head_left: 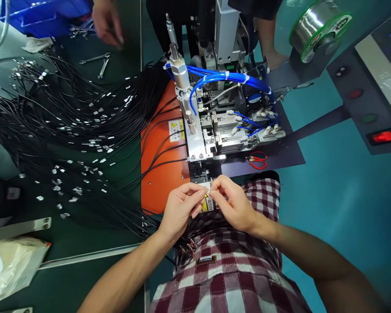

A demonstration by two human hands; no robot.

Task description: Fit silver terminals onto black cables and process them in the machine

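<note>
My left hand (182, 208) is closed in a pinch in front of the machine, just over a yellow and white warning label (207, 203). My right hand (233, 203) pinches close beside it, the fingertips of both hands nearly meeting. Between them show thin wire ends (206, 190), small and partly covered by the fingers. Just beyond my fingers is the machine's black slot (199, 173) below a silver block. Several black cables (163, 164) run across the orange plate (156, 191) into the machine's left side.
Black cables with white tags (94, 143) cover the dark table at left. Two wrenches (102, 63) lie behind them. Red-handled scissors (258, 160) rest right of the machine. A solder spool (317, 32) stands at upper right. Another person's hand (107, 24) is over the table's far side.
</note>
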